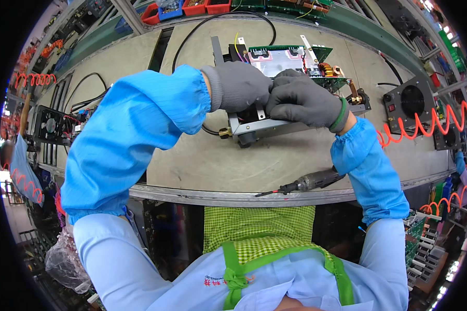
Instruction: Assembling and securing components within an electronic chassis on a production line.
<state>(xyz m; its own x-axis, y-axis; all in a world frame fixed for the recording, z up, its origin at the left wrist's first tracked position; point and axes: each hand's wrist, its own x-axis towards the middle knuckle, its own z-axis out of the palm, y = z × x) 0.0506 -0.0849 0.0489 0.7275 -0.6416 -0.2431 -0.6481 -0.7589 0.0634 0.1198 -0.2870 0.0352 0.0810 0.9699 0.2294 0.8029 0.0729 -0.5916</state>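
Note:
On the bench in front of me stands a grey metal frame (275, 126) carrying a circuit board (342, 81) with pale plates, a copper coil and thin wires. Both my hands wear grey gloves and meet over the frame's near side. My left hand (241, 87) reaches down into the frame with its fingers curled; the tips are hidden. Against it, my right hand (305, 99) is closed in a pinch, the fingers bent over the near rail. Whatever lies between the fingertips cannot be made out. A brass fitting (224, 133) sticks out at the frame's near left corner.
A power screwdriver (316, 180) lies near the bench's front edge. Black fan housings stand at the right (411, 103) and left (49, 124). A black cable (184, 44) loops behind the frame, an orange coiled hose (425, 127) hangs right, and parts bins (194, 7) line the back.

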